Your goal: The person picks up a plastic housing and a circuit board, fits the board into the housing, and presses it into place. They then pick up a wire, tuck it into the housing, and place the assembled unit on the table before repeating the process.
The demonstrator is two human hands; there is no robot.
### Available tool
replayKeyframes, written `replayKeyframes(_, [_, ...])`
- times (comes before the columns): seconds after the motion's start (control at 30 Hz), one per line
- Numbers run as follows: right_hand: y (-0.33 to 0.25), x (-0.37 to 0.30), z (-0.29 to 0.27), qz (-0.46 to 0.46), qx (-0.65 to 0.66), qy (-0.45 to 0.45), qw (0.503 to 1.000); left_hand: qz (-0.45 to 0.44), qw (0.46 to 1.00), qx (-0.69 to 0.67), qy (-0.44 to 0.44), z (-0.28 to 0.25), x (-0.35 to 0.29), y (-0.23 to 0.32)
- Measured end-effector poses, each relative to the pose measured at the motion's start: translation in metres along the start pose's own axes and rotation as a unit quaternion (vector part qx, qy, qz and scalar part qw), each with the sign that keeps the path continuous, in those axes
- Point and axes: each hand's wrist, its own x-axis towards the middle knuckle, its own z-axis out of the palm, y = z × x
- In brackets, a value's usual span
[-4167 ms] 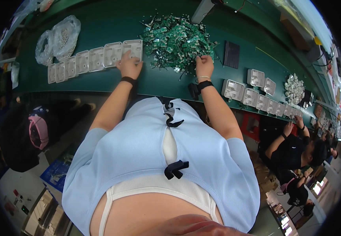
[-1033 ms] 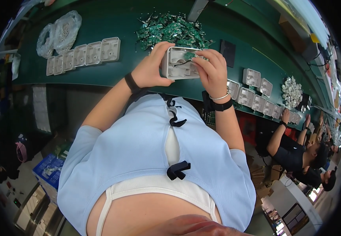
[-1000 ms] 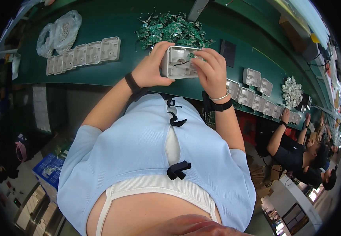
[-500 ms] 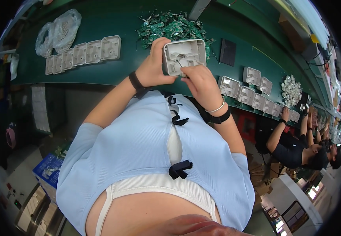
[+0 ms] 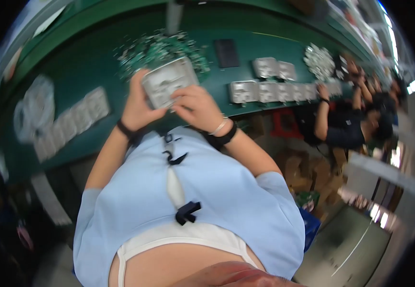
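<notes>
We hold a grey tray [image 5: 169,86] above the green surface [image 5: 88,71], our left hand [image 5: 138,107] gripping its side, our right hand [image 5: 195,107] closed on its lower edge.

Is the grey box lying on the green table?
No, both hands, left hand and right hand, hold the grey box up above the green table.

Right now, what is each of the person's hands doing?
Left hand: closed around the left side of the grey square housing, holding it up.
Right hand: fingers curled against the housing's lower right edge; a firm grip cannot be told.
</notes>
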Motion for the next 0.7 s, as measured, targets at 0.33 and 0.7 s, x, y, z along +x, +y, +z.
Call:
replayKeyframes(0.33, [0.023,-0.036,0.023,0.042,-0.08,0.017,0.996,-0.071,0.99,-0.05,-0.112,0.017,0.008,-0.033])
replayKeyframes(0.7, [0.053,-0.121,0.028,0.09,-0.162,-0.087,0.979,-0.166,0.968,0.051,-0.182,0.0,-0.018,-0.058])
